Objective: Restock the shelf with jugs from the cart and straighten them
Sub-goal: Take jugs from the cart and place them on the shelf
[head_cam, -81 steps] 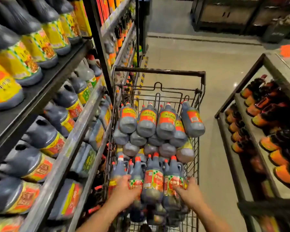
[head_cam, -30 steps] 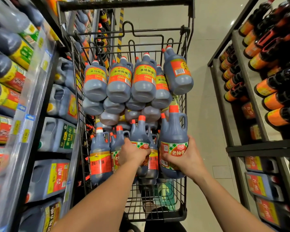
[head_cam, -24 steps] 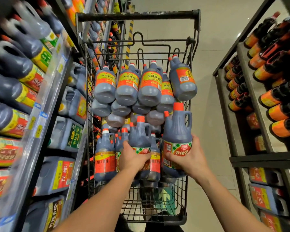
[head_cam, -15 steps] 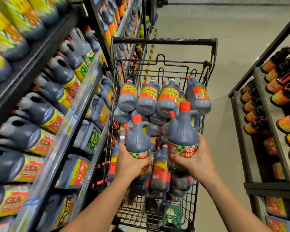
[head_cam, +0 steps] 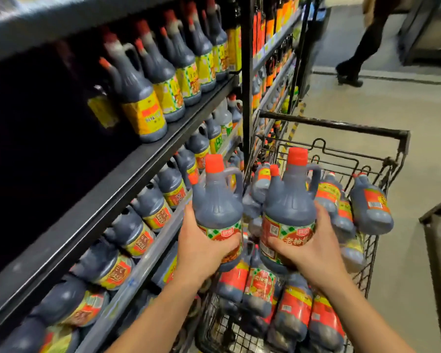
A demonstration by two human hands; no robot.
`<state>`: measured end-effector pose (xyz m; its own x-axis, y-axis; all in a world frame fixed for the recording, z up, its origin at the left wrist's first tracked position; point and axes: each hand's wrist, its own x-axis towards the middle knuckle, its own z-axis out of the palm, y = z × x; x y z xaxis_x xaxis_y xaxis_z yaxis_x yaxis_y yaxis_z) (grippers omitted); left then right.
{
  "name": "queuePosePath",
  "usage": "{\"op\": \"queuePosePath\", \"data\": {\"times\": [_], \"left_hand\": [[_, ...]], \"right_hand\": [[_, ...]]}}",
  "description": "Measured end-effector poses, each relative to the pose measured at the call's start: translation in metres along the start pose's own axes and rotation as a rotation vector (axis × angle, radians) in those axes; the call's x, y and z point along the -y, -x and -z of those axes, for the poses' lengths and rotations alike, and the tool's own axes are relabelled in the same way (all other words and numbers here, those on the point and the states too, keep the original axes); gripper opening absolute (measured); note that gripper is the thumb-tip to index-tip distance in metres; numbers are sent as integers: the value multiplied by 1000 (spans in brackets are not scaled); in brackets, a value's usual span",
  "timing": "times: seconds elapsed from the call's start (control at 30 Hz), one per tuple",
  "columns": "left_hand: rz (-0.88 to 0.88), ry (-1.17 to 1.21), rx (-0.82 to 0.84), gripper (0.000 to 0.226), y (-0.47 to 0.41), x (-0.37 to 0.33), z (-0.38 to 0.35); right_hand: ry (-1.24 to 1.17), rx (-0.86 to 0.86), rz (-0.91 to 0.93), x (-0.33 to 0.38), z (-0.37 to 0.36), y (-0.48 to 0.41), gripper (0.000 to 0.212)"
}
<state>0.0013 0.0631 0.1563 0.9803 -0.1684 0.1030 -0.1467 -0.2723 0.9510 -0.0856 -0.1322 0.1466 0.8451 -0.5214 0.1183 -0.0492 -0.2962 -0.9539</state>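
Red caps up: left jug (head_cam: 217,207) and right jug (head_cam: 290,210) ride upright just above the cart (head_cam: 336,124).
Left hand (head_cam: 201,250): fingers curled round the left jug's label band, low, for a steady carry.
Right hand (head_cam: 316,253): same wrap on the right jug.
Shelf (head_cam: 138,164): left of the cart, dark gap beside yellow-label jugs (head_cam: 148,115), likely the landing spot.
Cart load (head_cam: 290,309): more jugs piled inside, waiting.

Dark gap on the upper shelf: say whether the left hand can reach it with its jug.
Probably yes: the left hand holds its jug below the shelf edge, and nothing blocks the dark gap.
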Motion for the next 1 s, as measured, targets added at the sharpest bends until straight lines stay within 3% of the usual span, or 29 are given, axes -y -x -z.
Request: {"op": "queuePosePath", "data": {"times": [0.2, 0.5, 0.73, 1.0], "left_hand": [[-114, -7, -172, 71, 4, -34, 66], [-208, -20, -366, 72, 9, -63, 153], [-198, -49, -476, 72, 4, -62, 202], [-68, -76, -579, 68, -10, -51, 237]], "right_hand": [[-81, 95, 180, 56, -45, -8, 85], [-129, 203, 310, 122, -113, -16, 96], [-142, 276, 370, 153, -159, -24, 96], [-135, 340, 368, 173, -205, -41, 95]]}}
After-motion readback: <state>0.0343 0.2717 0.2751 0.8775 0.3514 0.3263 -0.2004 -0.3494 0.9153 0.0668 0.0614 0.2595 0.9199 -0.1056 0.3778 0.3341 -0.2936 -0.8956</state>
